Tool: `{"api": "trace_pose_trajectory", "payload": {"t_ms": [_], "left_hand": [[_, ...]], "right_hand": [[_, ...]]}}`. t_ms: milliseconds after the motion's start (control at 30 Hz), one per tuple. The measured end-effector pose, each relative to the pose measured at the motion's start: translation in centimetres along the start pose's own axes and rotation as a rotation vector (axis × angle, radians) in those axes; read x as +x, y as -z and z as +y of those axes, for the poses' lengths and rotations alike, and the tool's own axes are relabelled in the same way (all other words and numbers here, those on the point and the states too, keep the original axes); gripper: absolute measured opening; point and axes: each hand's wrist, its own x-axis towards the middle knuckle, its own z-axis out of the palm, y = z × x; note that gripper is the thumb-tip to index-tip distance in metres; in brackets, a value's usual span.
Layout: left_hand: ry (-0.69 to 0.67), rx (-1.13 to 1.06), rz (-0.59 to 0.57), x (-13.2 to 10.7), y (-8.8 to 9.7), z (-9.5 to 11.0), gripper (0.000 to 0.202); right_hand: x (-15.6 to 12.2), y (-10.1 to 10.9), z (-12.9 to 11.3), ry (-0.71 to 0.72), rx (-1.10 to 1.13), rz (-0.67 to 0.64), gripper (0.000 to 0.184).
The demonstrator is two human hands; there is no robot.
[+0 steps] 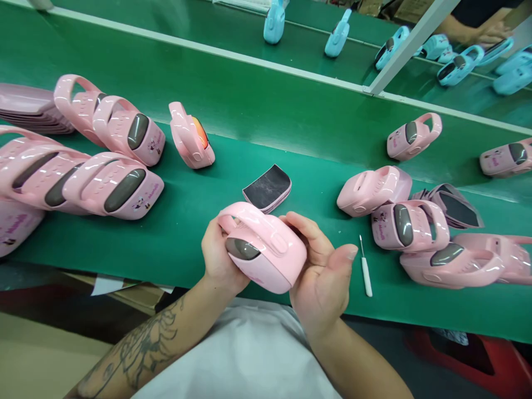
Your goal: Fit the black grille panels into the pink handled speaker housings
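Note:
Both my hands hold one pink plastic handheld case (266, 249) with a carry handle and a dark grey oval lens, just above the near edge of the green belt (249, 111). My left hand (218, 257) grips its left end, fingers wrapped behind it. My right hand (324, 271) cups its right side, thumb up and fingers curled round the back. A small stack of dark lens pieces (267, 188) lies just beyond the case. A thin white-handled pick (366, 269) lies on the belt right of my right hand.
Several pink cases (112, 185) crowd the left of the belt, beside stacked pink shells (29, 108). More pink cases (415, 227) and dark lens pieces (455, 208) lie at the right. Blue cases (459, 64) sit on the far belt, near another person's hand (488, 33).

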Motion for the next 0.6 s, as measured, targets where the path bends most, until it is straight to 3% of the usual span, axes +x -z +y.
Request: {"api": "trace_pose_trajectory", "payload": {"t_ms": [133, 200, 267, 367, 433, 500, 600], "left_hand": [[-0.152, 0.035, 0.058, 0.2, 0.6, -0.6, 0.047], [-0.208, 0.122, 0.016, -0.3, 0.9, -0.7, 0.051], [-0.256, 0.294, -0.111, -1.3, 1.2, -0.6, 0.057], [-0.452, 0.687, -0.423, -2.7, 1.8, -0.2, 0.051], [-0.671, 0.926, -0.643, -3.1, 2.2, -0.2, 0.066], [-0.849, 1.061, -0.78, -2.9, 2.5, -0.6, 0.09], [-0.951, 1.086, -0.78, -2.4, 2.5, -1.5, 0.104]], "right_hand": [[-0.1, 0.5, 0.1, 0.056, -0.135, -0.025, 0.073], [0.2, 0.9, 0.9, 0.059, -0.157, 0.039, 0.075], [0.8, 1.3, 1.9, 0.013, -0.099, 0.198, 0.073], [2.1, 1.7, 2.8, -0.147, 0.108, 0.367, 0.066], [2.6, 1.7, 2.6, -0.3, 0.304, 0.323, 0.061], [2.8, 1.7, 2.0, -0.405, 0.466, 0.253, 0.051], [2.5, 1.5, 1.3, -0.413, 0.513, 0.205, 0.043]]}}
